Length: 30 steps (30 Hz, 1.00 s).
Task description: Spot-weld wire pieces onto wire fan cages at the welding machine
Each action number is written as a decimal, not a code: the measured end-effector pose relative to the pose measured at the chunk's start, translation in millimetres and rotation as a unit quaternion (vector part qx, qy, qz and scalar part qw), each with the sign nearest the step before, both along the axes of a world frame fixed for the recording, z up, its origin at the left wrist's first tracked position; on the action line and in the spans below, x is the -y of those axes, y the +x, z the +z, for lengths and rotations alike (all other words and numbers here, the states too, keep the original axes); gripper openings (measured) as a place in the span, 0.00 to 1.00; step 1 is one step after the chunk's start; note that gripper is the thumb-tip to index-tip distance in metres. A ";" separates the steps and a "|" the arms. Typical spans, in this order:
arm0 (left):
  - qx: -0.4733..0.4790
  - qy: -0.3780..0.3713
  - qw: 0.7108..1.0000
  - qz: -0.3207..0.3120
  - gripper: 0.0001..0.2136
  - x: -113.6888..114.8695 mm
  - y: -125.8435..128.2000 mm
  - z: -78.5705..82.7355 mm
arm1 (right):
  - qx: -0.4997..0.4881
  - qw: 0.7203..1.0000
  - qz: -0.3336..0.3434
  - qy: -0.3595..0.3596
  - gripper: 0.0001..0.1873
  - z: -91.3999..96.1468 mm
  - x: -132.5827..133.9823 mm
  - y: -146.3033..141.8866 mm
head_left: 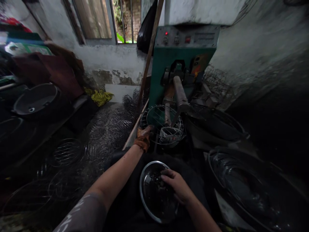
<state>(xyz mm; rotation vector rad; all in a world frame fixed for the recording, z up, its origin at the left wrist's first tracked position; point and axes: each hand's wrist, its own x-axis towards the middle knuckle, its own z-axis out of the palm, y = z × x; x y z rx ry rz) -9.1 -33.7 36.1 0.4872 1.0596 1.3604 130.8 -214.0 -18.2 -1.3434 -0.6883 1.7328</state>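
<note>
My left hand (144, 138), in a stained brown glove, grips the near left rim of a round wire rack (181, 124). The rack lies roughly level between the metal arms of a green spot welding machine (158, 74). Closer to me, a dark bowl with a shiny rim (143, 193) rests at my lap and holds small bits too dim to name. Over the bowl's right side is my bare right hand (175, 183), its thumb and fingers drawn together. Whatever sits between those fingertips is too small to make out.
Heaps of wire racks (106, 129) cover the floor to the left. Large dark basins (224, 129) with wire rings (243, 180) stand at the right. A wooden pole (147, 61) leans beside the machine. Black tubs (36, 100) sit on a ledge at far left.
</note>
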 end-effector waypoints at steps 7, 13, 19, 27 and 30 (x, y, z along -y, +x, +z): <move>-0.004 0.038 0.999 0.035 0.24 8.5 12.7 -9.7 | 0.068 0.968 -0.182 0.159 0.27 35.3 -62.7 12.9; -0.020 -0.005 0.999 0.038 0.24 11.6 14.7 -5.2 | 0.218 0.918 -0.225 0.243 0.26 24.8 -100.8 3.5; -0.017 -0.011 0.998 0.057 0.24 15.6 15.2 4.1 | 0.204 0.926 -0.232 0.215 0.25 13.8 -107.6 -1.2; -0.009 -0.013 0.999 0.048 0.16 17.0 21.6 5.0 | 0.134 0.931 -0.285 0.185 0.25 17.2 -111.2 -4.3; -0.014 -0.017 0.998 0.058 0.17 16.7 21.7 7.7 | 0.140 0.931 -0.277 0.194 0.25 17.5 -110.7 -2.4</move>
